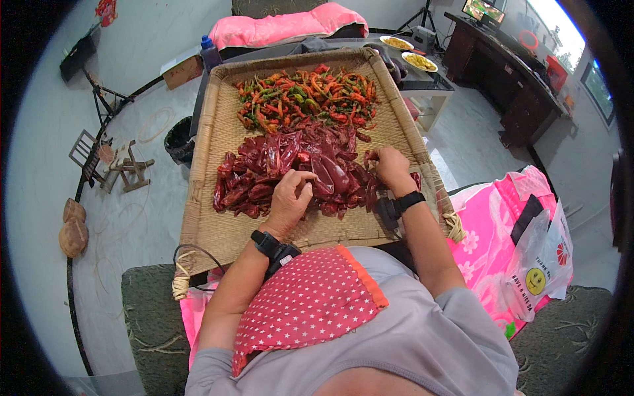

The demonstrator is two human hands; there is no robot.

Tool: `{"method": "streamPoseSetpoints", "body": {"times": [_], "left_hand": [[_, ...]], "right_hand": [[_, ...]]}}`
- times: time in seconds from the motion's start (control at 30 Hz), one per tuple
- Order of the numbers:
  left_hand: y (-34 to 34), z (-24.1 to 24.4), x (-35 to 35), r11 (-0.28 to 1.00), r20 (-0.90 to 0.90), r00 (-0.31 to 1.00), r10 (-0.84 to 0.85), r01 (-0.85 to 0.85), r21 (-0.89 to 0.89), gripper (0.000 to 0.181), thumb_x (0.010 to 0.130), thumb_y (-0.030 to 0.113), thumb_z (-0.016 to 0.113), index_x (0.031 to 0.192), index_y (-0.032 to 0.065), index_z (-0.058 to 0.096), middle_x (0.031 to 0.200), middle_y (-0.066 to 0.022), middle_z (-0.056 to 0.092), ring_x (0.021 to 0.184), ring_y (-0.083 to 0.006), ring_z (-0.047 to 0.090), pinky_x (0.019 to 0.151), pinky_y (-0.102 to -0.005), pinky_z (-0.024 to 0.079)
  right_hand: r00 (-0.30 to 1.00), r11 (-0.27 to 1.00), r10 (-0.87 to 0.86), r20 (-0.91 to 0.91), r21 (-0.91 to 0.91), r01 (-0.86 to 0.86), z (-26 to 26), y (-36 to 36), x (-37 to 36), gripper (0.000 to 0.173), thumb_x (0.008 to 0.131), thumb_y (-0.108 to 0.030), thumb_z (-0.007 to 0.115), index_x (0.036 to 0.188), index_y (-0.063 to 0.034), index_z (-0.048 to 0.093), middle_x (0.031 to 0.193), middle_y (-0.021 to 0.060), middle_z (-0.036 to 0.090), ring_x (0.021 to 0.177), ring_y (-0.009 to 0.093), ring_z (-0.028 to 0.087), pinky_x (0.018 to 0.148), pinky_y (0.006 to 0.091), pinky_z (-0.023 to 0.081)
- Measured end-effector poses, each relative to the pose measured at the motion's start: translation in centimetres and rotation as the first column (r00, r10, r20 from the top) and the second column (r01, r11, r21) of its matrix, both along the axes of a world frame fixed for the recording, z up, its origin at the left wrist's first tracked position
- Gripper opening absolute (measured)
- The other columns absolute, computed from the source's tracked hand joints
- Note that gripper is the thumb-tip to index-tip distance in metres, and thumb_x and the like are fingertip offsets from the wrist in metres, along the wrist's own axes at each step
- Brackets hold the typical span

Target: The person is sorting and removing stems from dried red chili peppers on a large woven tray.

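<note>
A rectangular woven tray (pixel 203 193) lies before me. A heap of dark red dried peppers (pixel 242 190) covers its middle, and smaller orange, red and green chili peppers (pixel 307 96) are spread behind them. My left hand (pixel 292 198) rests at the front of the dark red heap, thumb and forefinger close together by a large glossy pepper (pixel 329 173); whether it grips anything is unclear. At the heap's right edge, my right hand (pixel 391 166) has its fingertips on a small dark red pepper (pixel 368 159). Both wrists wear black straps with devices.
Under the tray's far end is a table holding a blue bottle (pixel 210 52), eggplants (pixel 396 69) and two plates of yellow food (pixel 419 62). A black bin (pixel 179 141) stands left. At right, a plastic bag (pixel 532 277) lies on pink fabric (pixel 488 222). A cable loops by the tray's near left corner.
</note>
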State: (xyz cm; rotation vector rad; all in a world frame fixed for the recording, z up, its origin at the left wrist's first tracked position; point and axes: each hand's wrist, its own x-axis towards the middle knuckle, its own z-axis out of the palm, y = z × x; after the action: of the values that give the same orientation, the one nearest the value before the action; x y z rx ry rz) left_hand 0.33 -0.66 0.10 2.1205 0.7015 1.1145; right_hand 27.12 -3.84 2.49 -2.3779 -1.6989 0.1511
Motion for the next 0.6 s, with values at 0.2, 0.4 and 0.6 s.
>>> {"method": "streamPoseSetpoints", "body": {"times": [0.2,0.4,0.6], "left_hand": [[0.1,0.0,0.3,1.000,0.061,0.998,0.004,-0.004,-0.009,0.024,0.086,0.006,0.059,0.110,0.0060,0.059,0.081,-0.0052,0.048,0.067,-0.0166,0.050,0.063,-0.0317,0.044],[0.0,0.3,-0.3,0.996,-0.022,1.000,0.012,-0.014,-0.091,0.023,0.089,0.015,0.057,0.109,0.0041,0.060,0.086,-0.0055,0.052,0.073,-0.0159,0.051,0.069,-0.0320,0.045],[0.1,0.1,0.0,0.998,0.026,0.999,-0.031,0.033,-0.055,0.022,0.086,0.011,0.059,0.108,0.0062,0.060,0.081,-0.0043,0.048,0.066,-0.0149,0.047,0.062,-0.0300,0.043]], "right_hand": [[0.970,0.880,0.210,-0.119,0.455,-0.135,1.2,1.4,-0.5,0.024,0.083,-0.013,0.062,0.106,-0.0118,0.065,0.104,0.0145,0.062,0.100,0.034,0.060,0.078,0.0435,0.050],[0.975,0.954,0.169,-0.145,0.275,-0.124,1.4,-1.2,-0.4,0.031,0.083,-0.031,0.063,0.105,-0.0094,0.064,0.100,0.0176,0.064,0.096,0.039,0.061,0.079,0.0472,0.048],[0.989,0.995,0.054,-0.140,-0.074,-0.065,-0.5,-2.2,-1.1,0.050,0.077,-0.047,0.067,0.099,-0.0026,0.063,0.095,0.0226,0.066,0.092,0.040,0.062,0.076,0.0478,0.048]]}}
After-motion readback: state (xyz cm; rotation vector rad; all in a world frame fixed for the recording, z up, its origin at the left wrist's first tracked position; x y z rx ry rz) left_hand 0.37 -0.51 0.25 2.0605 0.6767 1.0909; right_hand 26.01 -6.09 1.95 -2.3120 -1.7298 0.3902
